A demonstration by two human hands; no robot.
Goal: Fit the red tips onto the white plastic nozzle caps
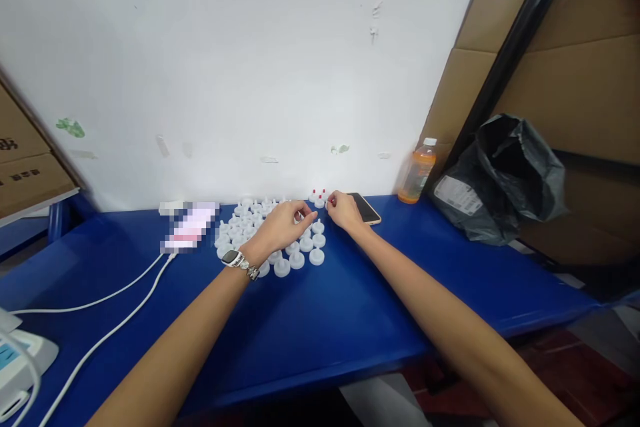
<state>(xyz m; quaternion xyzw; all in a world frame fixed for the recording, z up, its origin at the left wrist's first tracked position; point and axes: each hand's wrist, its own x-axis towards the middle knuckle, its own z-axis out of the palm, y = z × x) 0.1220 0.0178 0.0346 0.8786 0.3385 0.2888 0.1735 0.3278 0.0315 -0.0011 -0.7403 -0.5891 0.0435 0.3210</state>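
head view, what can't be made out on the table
- Head view: some white pieces, hidden behind the left hand.
- Head view: what the right hand may pinch, too small.
- Head view: part of the dark phone, behind the right hand.
- Head view: the lit screen, blurred by pixelation.
- Head view: the white box, cut off by the left edge.

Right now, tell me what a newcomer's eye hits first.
First, the crowd of small round white plastic caps with upright nozzles on the blue tabletop, beneath and around the left hand. Next, the few white pieces with red tips beside the right hand, toward the back. Then the clear plastic bottle of orange liquid and the crumpled dark grey plastic bag, both toward the right.
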